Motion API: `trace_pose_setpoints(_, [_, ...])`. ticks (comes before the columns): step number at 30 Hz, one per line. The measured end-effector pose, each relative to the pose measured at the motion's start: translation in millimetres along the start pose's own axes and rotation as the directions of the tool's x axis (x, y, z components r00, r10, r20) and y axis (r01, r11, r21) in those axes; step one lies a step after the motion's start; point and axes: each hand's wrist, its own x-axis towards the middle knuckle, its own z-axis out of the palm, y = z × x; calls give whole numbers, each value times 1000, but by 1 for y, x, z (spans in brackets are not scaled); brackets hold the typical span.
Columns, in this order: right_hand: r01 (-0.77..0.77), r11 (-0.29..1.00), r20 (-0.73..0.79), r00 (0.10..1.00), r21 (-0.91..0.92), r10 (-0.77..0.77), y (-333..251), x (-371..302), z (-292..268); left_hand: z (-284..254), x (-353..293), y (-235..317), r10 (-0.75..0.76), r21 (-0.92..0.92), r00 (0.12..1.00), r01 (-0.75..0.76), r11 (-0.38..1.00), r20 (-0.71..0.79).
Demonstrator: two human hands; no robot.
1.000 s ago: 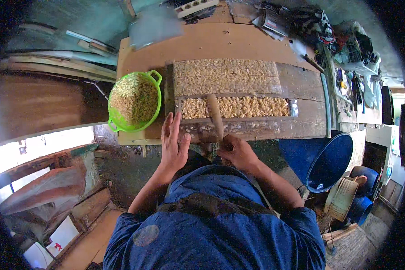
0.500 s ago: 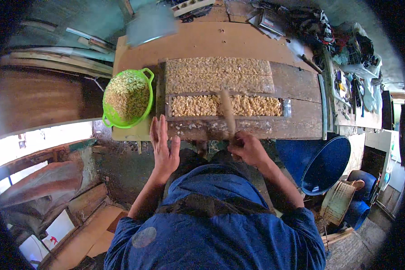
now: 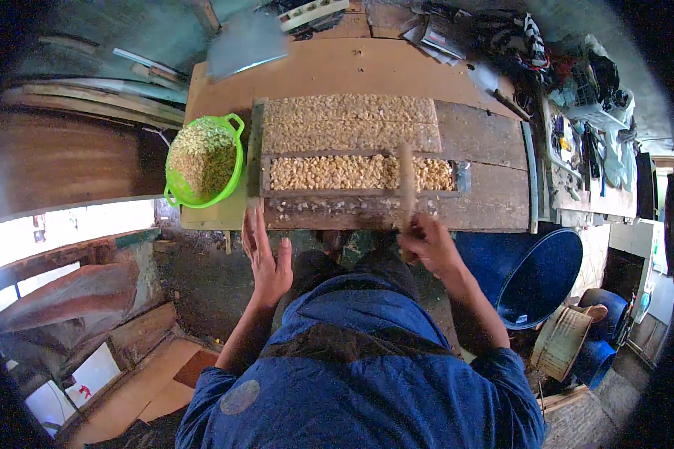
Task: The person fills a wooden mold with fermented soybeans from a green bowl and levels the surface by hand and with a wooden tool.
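Observation:
My right hand (image 3: 433,243), in front of the table edge, is closed around the near end of a slim wooden stick (image 3: 407,176). The stick, smeared by motion, points away from me across the right part of a long, narrow wooden frame (image 3: 352,194). Pale golden, lumpy pieces (image 3: 333,172) fill most of that frame. My left hand (image 3: 269,258) is open at the table's near edge, fingers stretched forward and thumb apart, holding nothing. Behind the frame lies a flat slab (image 3: 348,123) of similar pieces, with lines running along it.
At the table's left stands a bright green two-handled basket (image 3: 239,161) with pale and browner loose bits. The wooden table (image 3: 479,131) carries a clear sheet (image 3: 247,45) at the back left. A large blue barrel (image 3: 543,277) sits below its right side; cluttered shelving (image 3: 577,168) lies beyond.
My right hand and the stick have moved right along the frame. My left hand keeps its stretched pose near the table edge. The whole view has shifted slightly.

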Motion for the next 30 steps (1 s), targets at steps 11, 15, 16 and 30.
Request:
trace_pose_setpoints(11, [3, 936, 28, 1000, 353, -14, 5, 11, 19, 23, -30, 14, -4, 61, 1000, 6, 998, -29])
trace_pose_setpoints(15, [98, 983, -36, 995, 154, -94, 17, -3, -17, 31, -38, 22, -66, 40, 996, 68, 997, -53])
trace_pose_setpoints(16, [63, 994, 1, 998, 94, -64, 17, -6, -24, 32, -38, 25, -95, 19, 994, 96, 995, -48])
trace_pose_setpoints(30, [38, 951, -14, 999, -308, -45, 18, -9, -79, 52, -34, 41, -24, 20, 995, 26, 999, -95])
